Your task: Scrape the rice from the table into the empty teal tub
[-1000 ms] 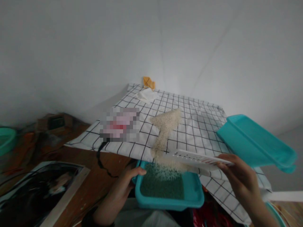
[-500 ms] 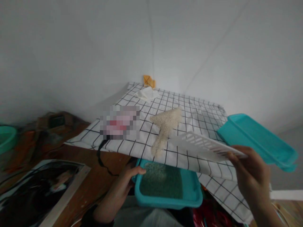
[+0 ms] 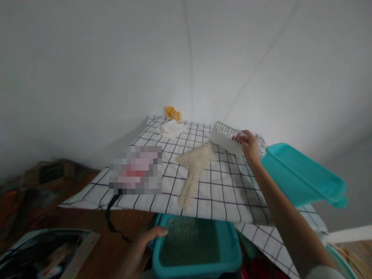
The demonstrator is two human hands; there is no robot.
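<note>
My right hand (image 3: 249, 145) is stretched out over the checked cloth (image 3: 226, 186) and grips a white slotted plastic piece (image 3: 225, 136) at the far end of a trail of rice (image 3: 193, 170). The rice lies in a wedge that narrows toward the cloth's near edge. Below that edge my left hand (image 3: 142, 248) holds the rim of a teal tub (image 3: 196, 252) with rice grains on its bottom.
A teal lid (image 3: 302, 174) rests on the cloth at the right. A white tissue (image 3: 170, 128) and an orange scrap (image 3: 173, 113) lie at the far corner by the wall. A blurred pink patch is left of the rice. A framed picture (image 3: 49, 252) lies on the wooden surface.
My right hand lifted the white slotted piece away from the tub, where rice was falling in, and carried it out to the far end of the rice. My left hand stayed on the tub.
</note>
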